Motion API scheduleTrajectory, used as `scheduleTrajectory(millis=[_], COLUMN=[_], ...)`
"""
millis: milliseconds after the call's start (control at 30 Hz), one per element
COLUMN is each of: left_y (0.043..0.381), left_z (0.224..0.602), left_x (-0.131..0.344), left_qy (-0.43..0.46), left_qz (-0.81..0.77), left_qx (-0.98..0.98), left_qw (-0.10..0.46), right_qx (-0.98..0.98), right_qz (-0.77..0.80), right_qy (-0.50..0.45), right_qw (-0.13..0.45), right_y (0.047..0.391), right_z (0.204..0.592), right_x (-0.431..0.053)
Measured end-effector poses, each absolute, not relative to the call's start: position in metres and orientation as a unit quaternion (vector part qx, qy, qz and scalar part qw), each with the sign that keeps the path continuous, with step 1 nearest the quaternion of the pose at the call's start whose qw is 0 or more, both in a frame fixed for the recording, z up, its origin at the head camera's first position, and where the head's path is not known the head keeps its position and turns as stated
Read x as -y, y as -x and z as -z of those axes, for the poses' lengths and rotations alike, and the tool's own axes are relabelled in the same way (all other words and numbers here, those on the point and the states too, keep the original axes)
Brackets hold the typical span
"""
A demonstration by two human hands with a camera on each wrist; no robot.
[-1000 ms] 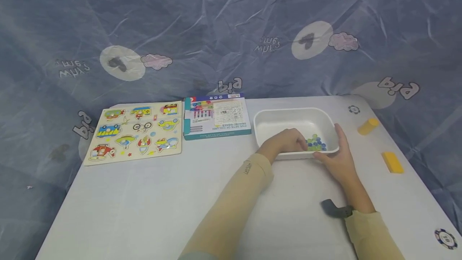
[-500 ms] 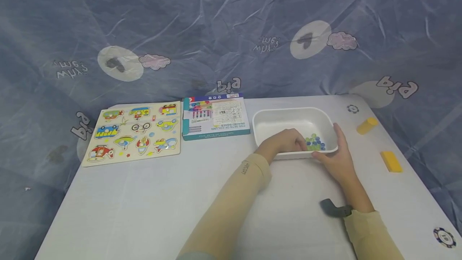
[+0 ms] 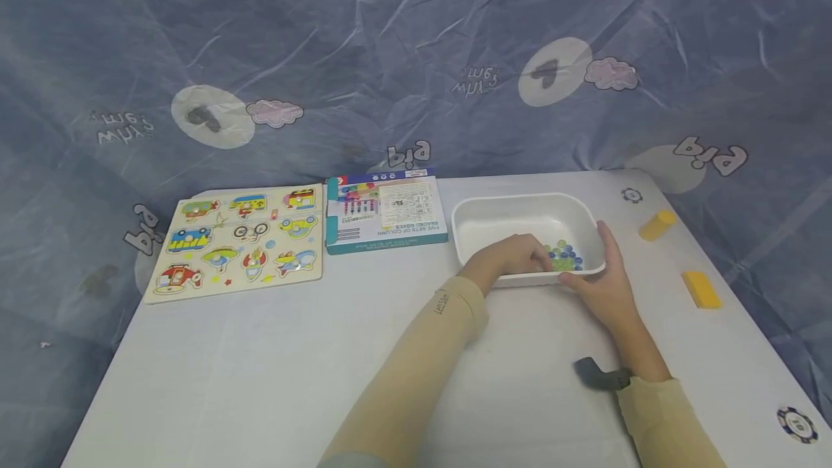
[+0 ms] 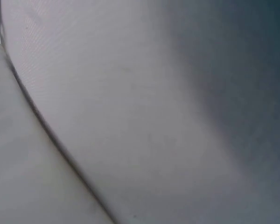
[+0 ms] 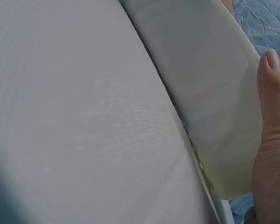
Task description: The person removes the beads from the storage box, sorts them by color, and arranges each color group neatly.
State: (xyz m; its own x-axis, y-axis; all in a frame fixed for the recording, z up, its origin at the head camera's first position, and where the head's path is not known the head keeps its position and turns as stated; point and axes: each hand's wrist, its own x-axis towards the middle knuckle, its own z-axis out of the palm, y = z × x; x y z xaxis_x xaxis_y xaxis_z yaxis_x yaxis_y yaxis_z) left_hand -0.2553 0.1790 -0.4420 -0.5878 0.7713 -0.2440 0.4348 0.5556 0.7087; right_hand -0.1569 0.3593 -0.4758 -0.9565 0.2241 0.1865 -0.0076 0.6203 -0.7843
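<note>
A white plastic tub (image 3: pixel 477 226) stands on the table, with small green and blue beads (image 3: pixel 565 257) gathered in its near right corner. My left hand (image 3: pixel 516 255) reaches over the near wall into the tub, fingers bent down beside the beads. Its fingertips are partly hidden, so whether they pinch a bead does not show. My right hand (image 3: pixel 607 291) grips the tub's near right corner, thumb at the front wall and fingers along the right side. In the right wrist view the thumb (image 5: pixel 273 102) lies against the tub's outer wall (image 5: pixel 205 93).
A wooden picture puzzle board (image 3: pixel 237 244) lies at the back left, beside a flat teal and white box (image 3: pixel 386 211). Right of the tub lie a yellow cylinder (image 3: pixel 657 225) and a yellow block (image 3: pixel 701 289). A blue printed cloth (image 3: pixel 364 56) hangs behind the table.
The beads have shifted slightly in the tub, with green ones now closer to my left fingers. Both hands stay nearly in place; the whole view has drifted a little.
</note>
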Motion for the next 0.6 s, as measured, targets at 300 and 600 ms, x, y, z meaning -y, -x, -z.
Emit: scheduleTrajectory(millis=[300, 600], left_y=[0.255, 0.253], left_z=[0.439, 0.408], left_x=[-0.175, -0.162], left_qy=[-0.391, -0.381], left_qz=[-0.325, -0.380], left_qx=[-0.827, -0.820], left_qw=[0.241, 0.194], right_qx=[0.890, 0.889], right_qz=[-0.432, -0.439], right_qy=[0.059, 0.063], right_qw=[0.133, 0.119], right_y=[0.156, 0.156], right_z=[0.476, 0.472], right_x=[-0.360, -0.360])
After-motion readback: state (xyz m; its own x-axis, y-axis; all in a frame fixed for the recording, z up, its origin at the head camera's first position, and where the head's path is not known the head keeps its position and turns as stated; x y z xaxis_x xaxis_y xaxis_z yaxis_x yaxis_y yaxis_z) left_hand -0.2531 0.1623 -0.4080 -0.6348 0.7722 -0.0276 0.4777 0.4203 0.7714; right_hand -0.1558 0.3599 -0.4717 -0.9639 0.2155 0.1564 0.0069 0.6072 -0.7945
